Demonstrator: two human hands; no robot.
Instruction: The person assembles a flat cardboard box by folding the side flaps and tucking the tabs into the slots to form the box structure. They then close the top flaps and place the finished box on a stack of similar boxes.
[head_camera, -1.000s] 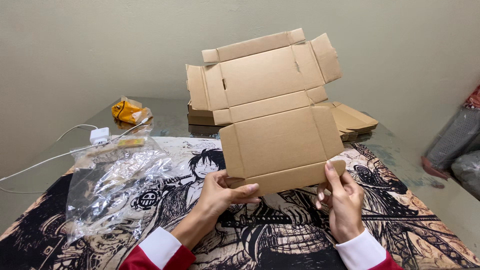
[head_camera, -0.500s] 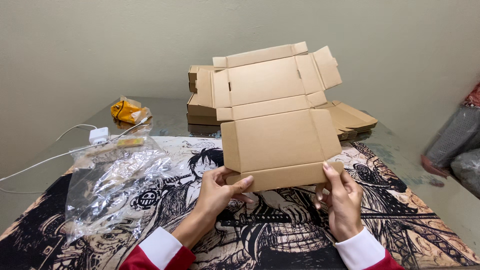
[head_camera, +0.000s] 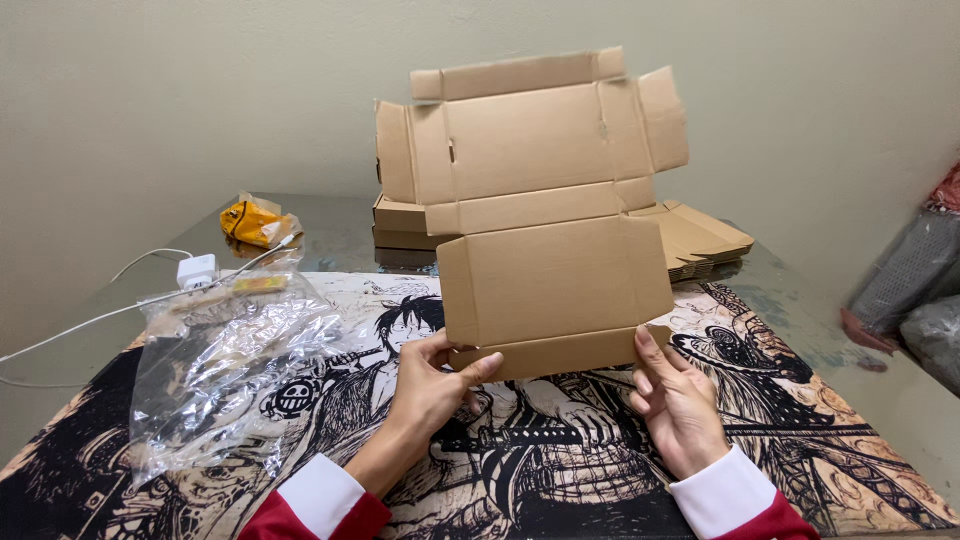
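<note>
I hold an unfolded brown cardboard box blank (head_camera: 545, 200) upright above the table, its flaps spread at the top. My left hand (head_camera: 435, 385) pinches the bottom flap at its left end, thumb on the front. On the right end of the same flap my right hand (head_camera: 680, 400) grips with the thumb up along the edge. Both wrists show white cuffs and red sleeves.
A black-and-white cartoon-print mat (head_camera: 560, 470) covers the table. A crumpled clear plastic bag (head_camera: 225, 375) lies at left. Behind it are a white charger with cable (head_camera: 195, 270) and a yellow packet (head_camera: 250, 222). Flat cardboard stacks (head_camera: 700, 240) sit at the back.
The cardboard blank has tipped up to stand more upright and squarer to me. Both hands keep their grip on the bottom flap.
</note>
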